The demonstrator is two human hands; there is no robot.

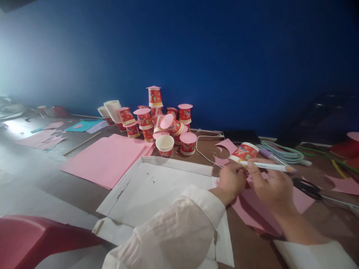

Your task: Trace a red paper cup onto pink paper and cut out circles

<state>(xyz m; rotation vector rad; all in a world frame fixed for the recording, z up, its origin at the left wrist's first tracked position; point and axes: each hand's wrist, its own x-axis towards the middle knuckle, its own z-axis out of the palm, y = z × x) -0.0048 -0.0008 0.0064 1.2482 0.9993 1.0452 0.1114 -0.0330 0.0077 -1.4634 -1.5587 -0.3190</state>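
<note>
Backdrop: deep blue wall [179,56], pale glare at far left; brown tabletop [244,250] below it.
Right hand: one [273,190]; thumb and fingers pinch a white pen [266,165].
Left hand: one [231,182], just beside the other; fingers curled in, cannot tell what they grip.
Pen: one in hand, slim, white-barrelled, nearly level, tip side toward the left hand.
Pink paper: one large piece [249,210] under the hands; scraps around.
Near cup: one, red printed paper [245,151], tilted, white edges, just beyond the left hand.
Scissors: one pair, black handles [308,188], right of the right hand.
Cable: one pale coil [283,149], beyond the hands.
White cardboard: one opened piece [168,175], dark marks, partly under the left sleeve.
Cup pile: roughly a dozen red cups [144,120] with pink discs, overlaps blur the count; one upright, open-topped cup [165,145] in front.
Nested cups: two stacks [112,111].
Pink sheets: several, overlapping [106,158].
</note>
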